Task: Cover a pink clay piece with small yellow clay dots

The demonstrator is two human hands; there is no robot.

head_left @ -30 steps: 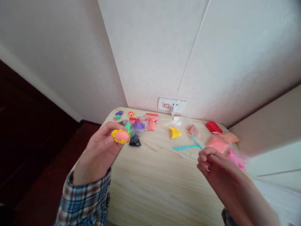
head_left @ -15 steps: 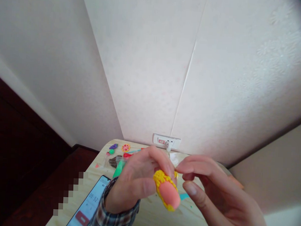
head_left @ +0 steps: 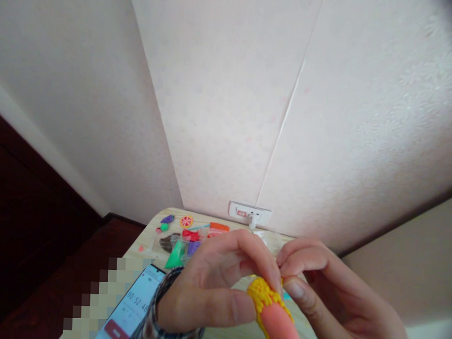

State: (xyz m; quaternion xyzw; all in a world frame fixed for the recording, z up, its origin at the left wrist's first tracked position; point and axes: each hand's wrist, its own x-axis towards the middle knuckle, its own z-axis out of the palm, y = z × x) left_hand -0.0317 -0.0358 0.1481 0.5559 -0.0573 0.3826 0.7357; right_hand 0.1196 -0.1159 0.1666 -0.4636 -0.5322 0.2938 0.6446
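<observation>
A modelling clay piece [head_left: 280, 324], salmon pink and oval with a bumpy yellow border, is in my left hand [head_left: 214, 288], its thumb on the near side and fingers curled over the far side. My right hand [head_left: 329, 292] meets it from the right. Thumb and forefinger are pinched together at the yellow edge, close to my left fingertips. Whatever lies between them is too small to make out. Behind the hands, a bit of a turquoise tool [head_left: 287, 295] shows on the table; the rest is hidden.
On the wooden table [head_left: 134, 253] lie a phone [head_left: 132, 304] with a running timer, a green clay packet [head_left: 176, 256], a dark packet [head_left: 169, 242], an orange packet [head_left: 219, 228], a purple grape-like piece [head_left: 168, 219] and a round fruit-slice piece [head_left: 186, 221]. A wall socket [head_left: 249, 213] holds a plug.
My hands have come together, the left moving right with the clay piece. My right hand has left the turquoise tool and pinches at the yellow edge. The view has shifted, bringing the phone in.
</observation>
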